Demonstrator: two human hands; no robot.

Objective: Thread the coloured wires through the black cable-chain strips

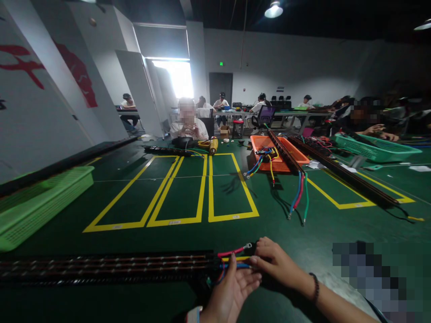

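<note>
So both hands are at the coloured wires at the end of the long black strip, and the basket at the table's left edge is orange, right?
Not quite. The head view shows that basket is green, not orange. The left hand and right hand are indeed at the coloured wires.

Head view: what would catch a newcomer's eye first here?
Bright yellow tape boxes on the green table stand out in the middle. At the bottom, the left hand and right hand meet at coloured wires ending a long black strip. An orange basket sits beyond, right of centre.
</note>
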